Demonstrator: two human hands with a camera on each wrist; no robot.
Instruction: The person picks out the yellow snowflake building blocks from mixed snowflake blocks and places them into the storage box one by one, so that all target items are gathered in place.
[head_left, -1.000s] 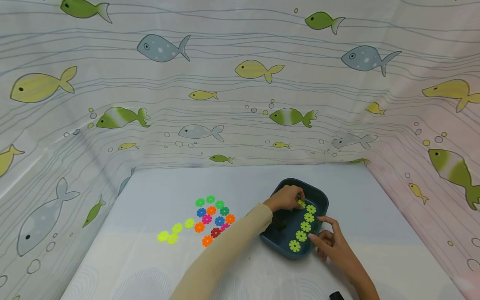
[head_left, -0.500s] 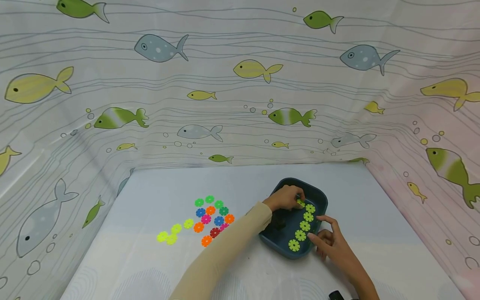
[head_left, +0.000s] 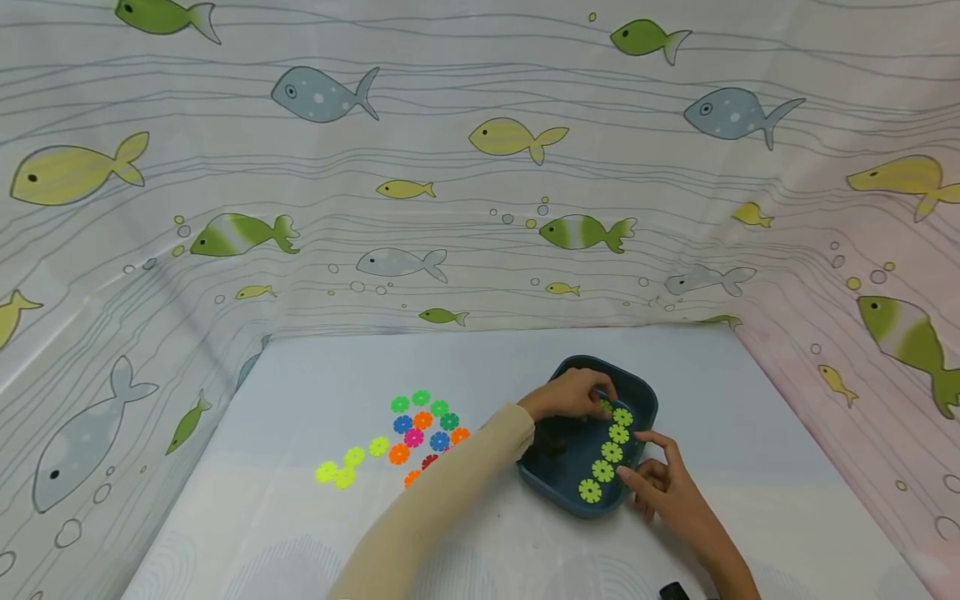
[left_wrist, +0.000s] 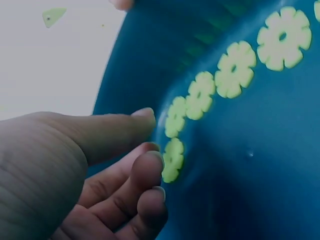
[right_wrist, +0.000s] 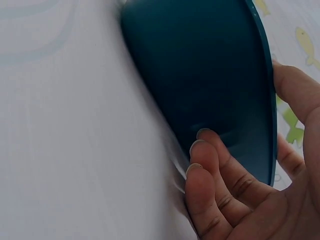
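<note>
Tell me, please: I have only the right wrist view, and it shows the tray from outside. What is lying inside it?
Observer: In the tray there is a slanting row of yellow-green flowers.

Operator: Thank you. And where is the left grip, which I cannot see?

Observer: The left grip is inside the tray, its fingertips at the far end of that row.

Operator: Are there also flowers outside the tray?

Observer: Yes, loose flowers in several colours lie on the table, to the left of the tray.
</note>
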